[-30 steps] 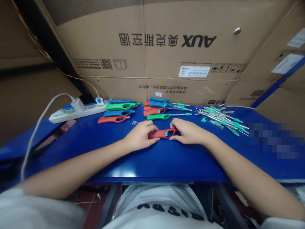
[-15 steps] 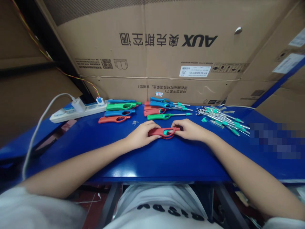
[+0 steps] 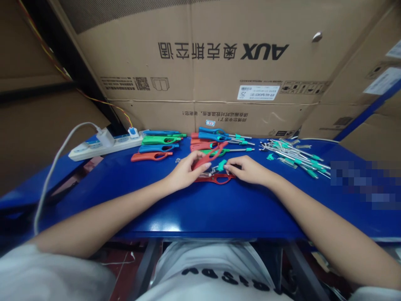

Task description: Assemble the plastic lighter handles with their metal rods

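My left hand (image 3: 187, 172) grips one red half of a lighter casing (image 3: 213, 156), lifted and tilted up to the right. Below it on the table lies the other red casing half (image 3: 219, 179), with metal inner parts (image 3: 205, 174) showing in it. My right hand (image 3: 247, 169) pinches a green trigger (image 3: 221, 165) at the right of the casing, just above the lower half. Fingers partly cover the metal parts, so their exact shape is hard to make out.
Several lighter casings (image 3: 152, 156) lie at the back left beside a white power strip (image 3: 89, 151). Several lighters with metal tubes (image 3: 236, 149) are behind my hands. A heap of metal tubes with green parts (image 3: 293, 154) lies right. A cardboard wall (image 3: 213, 75) stands behind the blue table (image 3: 200, 213).
The red lighter casing has come apart into two halves. My left hand has raised the upper half, and my right hand now has the green trigger between its fingers.
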The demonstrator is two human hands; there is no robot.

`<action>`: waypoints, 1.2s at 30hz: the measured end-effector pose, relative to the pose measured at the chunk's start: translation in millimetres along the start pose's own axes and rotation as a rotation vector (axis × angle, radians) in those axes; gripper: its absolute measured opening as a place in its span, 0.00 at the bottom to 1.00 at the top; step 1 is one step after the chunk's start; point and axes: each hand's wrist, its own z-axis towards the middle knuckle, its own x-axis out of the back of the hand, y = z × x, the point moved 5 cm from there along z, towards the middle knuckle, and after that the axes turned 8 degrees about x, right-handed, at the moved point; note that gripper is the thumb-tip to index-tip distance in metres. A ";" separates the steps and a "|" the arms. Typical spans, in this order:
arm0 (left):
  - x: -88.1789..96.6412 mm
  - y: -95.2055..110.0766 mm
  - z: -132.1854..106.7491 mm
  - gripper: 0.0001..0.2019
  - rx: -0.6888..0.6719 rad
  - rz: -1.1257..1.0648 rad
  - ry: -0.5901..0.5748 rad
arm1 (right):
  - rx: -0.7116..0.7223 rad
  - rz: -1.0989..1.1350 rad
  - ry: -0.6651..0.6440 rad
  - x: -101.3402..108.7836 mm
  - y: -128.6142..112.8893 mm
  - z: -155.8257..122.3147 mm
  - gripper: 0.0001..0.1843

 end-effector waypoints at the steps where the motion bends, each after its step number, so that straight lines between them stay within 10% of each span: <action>1: 4.3 -2.0 2.5 0.14 0.004 -0.060 0.041 | 0.007 -0.021 -0.001 1.0 0.2 -0.1 0.19; 16: 3.6 8.3 -1.3 0.14 -0.160 0.286 -0.064 | 0.245 -0.056 0.219 18.8 -17.1 -3.7 0.18; 27: 50.3 2.7 17.6 0.08 -0.229 0.639 -0.148 | 0.169 -0.107 0.377 59.2 5.2 -13.5 0.20; 31: 44.7 4.4 16.7 0.15 -0.115 0.362 -0.083 | 0.219 0.093 0.401 60.1 -3.0 -13.8 0.21; 36: -1.0 20.3 0.5 0.20 0.077 -0.143 -0.203 | 0.443 0.205 0.134 13.2 -45.3 -4.1 0.16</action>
